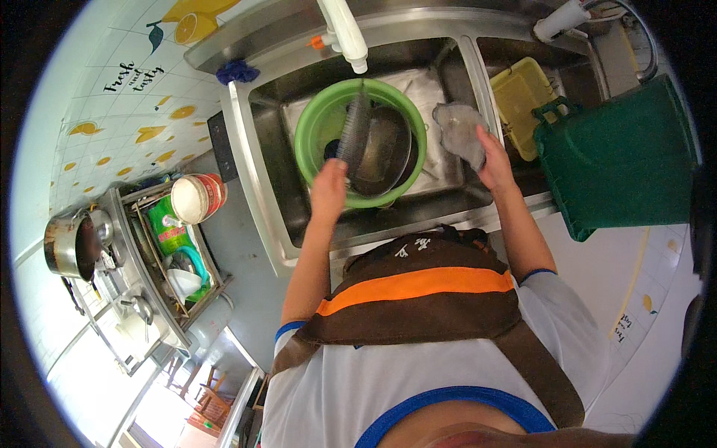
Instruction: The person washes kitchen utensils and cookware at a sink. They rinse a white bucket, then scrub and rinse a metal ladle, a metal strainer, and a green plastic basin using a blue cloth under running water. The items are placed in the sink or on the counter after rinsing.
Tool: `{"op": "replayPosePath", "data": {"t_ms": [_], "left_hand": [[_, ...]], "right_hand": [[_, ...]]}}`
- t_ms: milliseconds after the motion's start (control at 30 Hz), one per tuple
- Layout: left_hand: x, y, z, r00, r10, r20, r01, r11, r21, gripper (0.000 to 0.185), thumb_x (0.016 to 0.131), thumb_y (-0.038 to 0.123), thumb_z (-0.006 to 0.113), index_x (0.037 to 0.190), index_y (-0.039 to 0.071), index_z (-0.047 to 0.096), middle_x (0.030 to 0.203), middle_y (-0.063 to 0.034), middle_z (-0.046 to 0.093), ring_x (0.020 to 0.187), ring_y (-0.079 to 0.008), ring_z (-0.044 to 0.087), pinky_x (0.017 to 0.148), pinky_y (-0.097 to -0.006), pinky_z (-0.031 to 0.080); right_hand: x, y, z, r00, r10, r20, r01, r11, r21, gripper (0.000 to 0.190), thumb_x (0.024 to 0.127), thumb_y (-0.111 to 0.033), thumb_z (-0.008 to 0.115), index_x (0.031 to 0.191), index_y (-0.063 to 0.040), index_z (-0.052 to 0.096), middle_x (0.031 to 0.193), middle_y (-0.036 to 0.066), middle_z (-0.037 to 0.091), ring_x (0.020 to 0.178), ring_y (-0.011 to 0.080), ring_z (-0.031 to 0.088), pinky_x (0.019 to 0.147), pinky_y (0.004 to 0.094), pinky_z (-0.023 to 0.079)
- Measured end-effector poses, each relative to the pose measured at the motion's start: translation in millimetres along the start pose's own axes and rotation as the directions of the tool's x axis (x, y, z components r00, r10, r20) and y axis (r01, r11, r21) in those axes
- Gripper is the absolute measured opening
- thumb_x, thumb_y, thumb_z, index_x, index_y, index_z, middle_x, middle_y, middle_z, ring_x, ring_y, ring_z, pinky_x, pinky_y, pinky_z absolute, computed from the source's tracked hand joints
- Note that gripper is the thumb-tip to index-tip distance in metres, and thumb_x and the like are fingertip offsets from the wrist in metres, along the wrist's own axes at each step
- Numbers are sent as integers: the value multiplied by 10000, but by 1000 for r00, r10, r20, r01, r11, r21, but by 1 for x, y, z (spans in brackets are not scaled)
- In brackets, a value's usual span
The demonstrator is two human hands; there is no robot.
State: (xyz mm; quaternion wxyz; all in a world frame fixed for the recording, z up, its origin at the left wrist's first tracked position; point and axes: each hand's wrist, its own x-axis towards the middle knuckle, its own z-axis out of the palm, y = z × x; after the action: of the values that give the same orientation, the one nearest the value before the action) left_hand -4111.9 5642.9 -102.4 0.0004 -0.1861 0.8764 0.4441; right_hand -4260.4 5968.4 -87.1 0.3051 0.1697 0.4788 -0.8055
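Observation:
My left hand (330, 190) grips the lower end of a long, dark, ribbed utensil (355, 126), blurred by motion, so its kind is unclear. The utensil slants up over a green plastic basin (305, 126) in the left sink bowl. Inside the basin lies a round dark pan or bowl (386, 151), partly hidden behind the utensil. A small dark item (332, 148) shows beside it near my left hand. To the right of the basin, my right hand (496, 162) holds a limp grey cloth (462, 131) by its right edge, above the sink floor.
A white faucet (353, 50) reaches over the basin. Blue mesh scrubber (237, 72) sits at the sink's left corner. The right sink bowl holds a yellow basket (521, 106), with a large green plastic container (622, 162) beside it. A shelf cart (148, 246) carrying pots stands left.

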Motion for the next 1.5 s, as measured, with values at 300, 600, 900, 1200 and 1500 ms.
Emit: {"op": "replayPosePath", "data": {"t_ms": [300,600,900,1200,1500], "left_hand": [[10,-12,-44,836,-530,-142,69,357,-931,452,1030,356,407,1138,-55,561,1054,-83,616,918,-215,582,828,-352,474],[14,41,-27,836,-524,-162,32,342,-939,484,1023,400,391,1134,-37,568,1090,-106,626,954,-221,609,822,-347,495],[4,58,-2,840,-468,-275,-34,459,-888,437,1036,345,377,1082,-37,583,1007,-94,621,880,-189,580,800,-313,468],[-2,55,-25,744,-635,-208,-31,278,-960,465,1037,341,353,1220,-59,503,1170,-129,571,1012,-252,578,875,-398,484],[0,40,-28,695,-708,-122,-44,128,-991,493,1038,360,343,1314,-36,438,1310,-133,495,1155,-285,521,973,-437,452]], "right_hand": [[2,45,108,768,-305,562,634,482,-605,503,936,-294,570,1305,35,474,1323,203,501,1255,259,462,1056,347,340],[1,87,190,376,-195,906,888,-202,-412,462,892,-218,570,1349,-175,512,1450,31,436,1378,316,311,1112,556,207],[-2,77,192,448,-234,863,842,-215,-495,424,878,-219,583,1301,-203,561,1408,18,486,1330,307,369,1089,538,252],[-26,92,178,542,-303,784,802,-95,-590,416,937,-197,497,1349,-136,518,1456,111,423,1353,353,351,1118,570,188],[4,94,158,487,-326,810,736,-346,-582,450,905,-201,552,1343,-104,513,1451,160,408,1395,327,294,1121,531,245]]}}
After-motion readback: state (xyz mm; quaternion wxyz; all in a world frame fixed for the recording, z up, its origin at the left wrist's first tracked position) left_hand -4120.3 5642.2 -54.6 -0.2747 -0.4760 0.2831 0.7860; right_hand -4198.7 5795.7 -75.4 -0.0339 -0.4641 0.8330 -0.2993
